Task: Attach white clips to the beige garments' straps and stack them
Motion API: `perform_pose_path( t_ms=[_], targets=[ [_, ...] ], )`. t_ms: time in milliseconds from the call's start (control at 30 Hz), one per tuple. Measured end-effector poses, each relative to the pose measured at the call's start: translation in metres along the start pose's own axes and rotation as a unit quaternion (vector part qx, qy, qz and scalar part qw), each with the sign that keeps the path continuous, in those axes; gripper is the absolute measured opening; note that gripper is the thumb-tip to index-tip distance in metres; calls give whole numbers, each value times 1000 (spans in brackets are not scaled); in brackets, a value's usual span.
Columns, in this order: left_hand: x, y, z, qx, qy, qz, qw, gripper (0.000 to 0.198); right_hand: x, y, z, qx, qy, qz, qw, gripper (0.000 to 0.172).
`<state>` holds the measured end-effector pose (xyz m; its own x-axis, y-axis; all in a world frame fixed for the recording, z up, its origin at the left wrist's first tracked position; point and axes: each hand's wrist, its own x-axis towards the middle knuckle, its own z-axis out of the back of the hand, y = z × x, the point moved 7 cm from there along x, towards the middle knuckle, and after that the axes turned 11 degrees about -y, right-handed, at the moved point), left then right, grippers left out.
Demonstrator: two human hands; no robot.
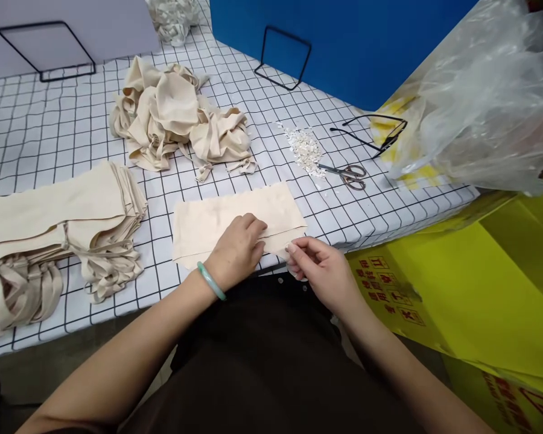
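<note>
A flat cream cloth piece (217, 220) lies on the checked table near its front edge. My left hand (236, 250), with a green bangle on the wrist, rests on the cloth's near edge with fingers curled down onto it. My right hand (319, 268) pinches the cloth's near right corner between thumb and fingers, at the table's edge.
A neat stack of folded cream cloth bags (58, 223) lies at the left. A crumpled heap of the same cloth (176, 114) sits further back. Scissors (350, 175) and white scraps (305, 150) lie at the right. Yellow boxes (479, 289) and a clear plastic bag (484, 102) stand right.
</note>
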<state>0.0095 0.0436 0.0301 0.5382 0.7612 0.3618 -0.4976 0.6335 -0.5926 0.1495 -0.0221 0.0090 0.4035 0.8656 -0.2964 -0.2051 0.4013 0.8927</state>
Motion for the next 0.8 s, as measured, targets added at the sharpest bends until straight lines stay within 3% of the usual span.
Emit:
perform_pose_path(
  t_ms=[100, 267, 533, 800],
  targets=[
    [2, 11, -10, 45, 30, -27, 998, 14, 8, -2, -16, 47, 29, -69, 996, 30],
    [7, 17, -11, 31, -1, -14, 999, 18, 17, -3, -31, 51, 40, -131, 989, 25],
    [14, 25, -2, -57, -18, 74, 995, 14, 24, 0, -35, 87, 15, -153, 984, 21],
    [12, 26, -2, -74, -42, 67, 994, 14, 28, 5, -38, 95, -11, -172, 980, 17]
  ],
)
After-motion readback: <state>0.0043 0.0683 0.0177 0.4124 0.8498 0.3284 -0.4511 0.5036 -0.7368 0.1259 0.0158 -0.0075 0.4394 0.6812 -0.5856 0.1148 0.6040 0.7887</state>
